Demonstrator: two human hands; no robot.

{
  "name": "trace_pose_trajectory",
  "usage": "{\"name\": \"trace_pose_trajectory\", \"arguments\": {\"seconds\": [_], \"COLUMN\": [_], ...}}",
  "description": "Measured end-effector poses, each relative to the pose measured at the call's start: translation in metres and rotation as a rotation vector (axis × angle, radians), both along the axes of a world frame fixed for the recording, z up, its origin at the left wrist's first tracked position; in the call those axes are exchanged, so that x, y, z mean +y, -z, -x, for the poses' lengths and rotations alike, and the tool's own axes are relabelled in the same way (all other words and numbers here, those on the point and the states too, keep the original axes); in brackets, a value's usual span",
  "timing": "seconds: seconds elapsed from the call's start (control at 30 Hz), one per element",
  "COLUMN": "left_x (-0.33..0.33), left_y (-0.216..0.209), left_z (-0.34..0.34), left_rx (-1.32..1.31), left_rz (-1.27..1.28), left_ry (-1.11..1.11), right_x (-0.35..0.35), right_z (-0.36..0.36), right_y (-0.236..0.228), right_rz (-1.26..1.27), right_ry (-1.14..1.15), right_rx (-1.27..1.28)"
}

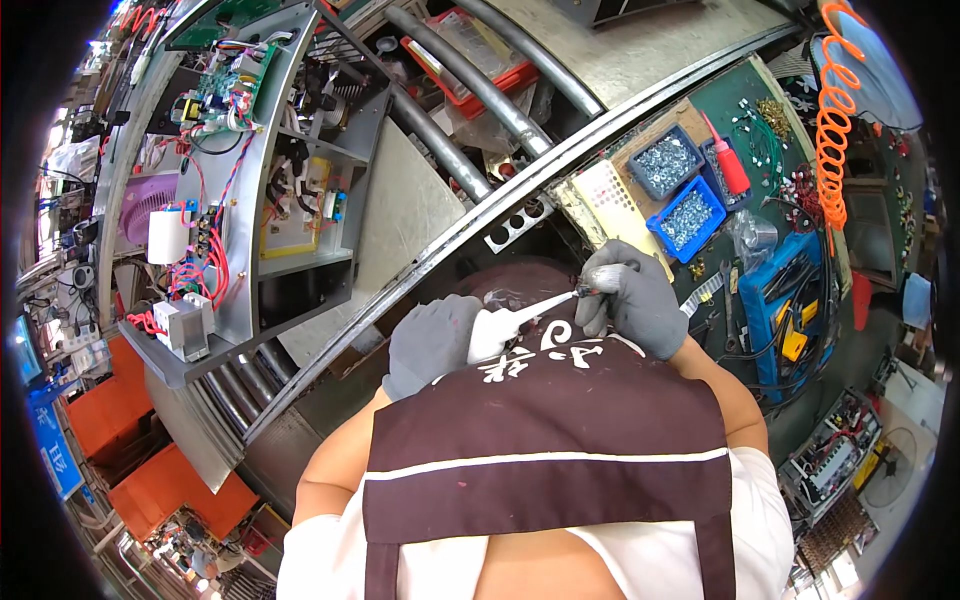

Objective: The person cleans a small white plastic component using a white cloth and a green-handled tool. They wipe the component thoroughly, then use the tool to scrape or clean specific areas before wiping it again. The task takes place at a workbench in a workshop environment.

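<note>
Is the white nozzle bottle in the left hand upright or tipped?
Tipped: seen from above, the white bottle extends across the view from the left hand, its nozzle pointing sideways toward the right hand.

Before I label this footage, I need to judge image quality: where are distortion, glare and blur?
Head view, left: the metal chassis bows with the fisheye; head view, top: pale sheen on the steel rollers; head view, upper-left rim: background washed out; head view, middle: left hand and right hand look fairly sharp.

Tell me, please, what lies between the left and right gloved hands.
In the head view, a white tapered nozzle spans the gap from the left hand to the right hand.
</note>
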State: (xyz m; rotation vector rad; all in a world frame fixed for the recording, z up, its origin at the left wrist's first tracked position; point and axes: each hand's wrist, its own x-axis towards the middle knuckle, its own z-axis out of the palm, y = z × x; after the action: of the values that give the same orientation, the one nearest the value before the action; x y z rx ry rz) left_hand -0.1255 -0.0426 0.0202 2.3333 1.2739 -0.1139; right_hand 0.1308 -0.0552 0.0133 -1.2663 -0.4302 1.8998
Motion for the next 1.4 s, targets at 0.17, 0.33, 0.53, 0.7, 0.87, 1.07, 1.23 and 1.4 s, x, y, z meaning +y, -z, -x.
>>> {"name": "trace_pose_trajectory", "arguments": {"seconds": [0.17,0.33,0.53,0.7,0.87,1.07,1.23,1.4], "left_x": [0.000,-0.003,-0.005,-0.009,-0.011,-0.014,-0.015,-0.017], "left_y": [-0.005,-0.001,0.001,0.005,0.006,0.011,0.010,0.012], "left_z": [-0.002,-0.001,-0.001,0.003,0.003,0.005,0.004,0.006], "left_rx": [0.017,-0.019,0.010,-0.035,-0.046,-0.016,0.006,-0.033], "left_rz": [-0.008,-0.061,-0.079,-0.150,-0.179,-0.170,-0.136,-0.111], "left_ry": [0.003,0.009,0.026,0.047,0.040,0.034,0.030,0.046], "right_x": [-0.002,-0.004,-0.010,-0.012,-0.012,-0.015,-0.014,0.009], "right_z": [0.001,0.001,-0.001,-0.001,-0.004,-0.005,-0.004,-0.009], "right_y": [0.000,0.000,0.008,0.010,0.013,0.026,0.023,0.002], "right_rz": [0.015,0.046,0.025,0.036,0.015,0.020,0.050,-0.053], "right_ry": [0.035,0.063,0.100,0.112,0.100,0.131,0.134,-0.093], "right_rx": [0.000,0.013,0.073,0.077,0.117,0.172,0.196,-0.042]}}
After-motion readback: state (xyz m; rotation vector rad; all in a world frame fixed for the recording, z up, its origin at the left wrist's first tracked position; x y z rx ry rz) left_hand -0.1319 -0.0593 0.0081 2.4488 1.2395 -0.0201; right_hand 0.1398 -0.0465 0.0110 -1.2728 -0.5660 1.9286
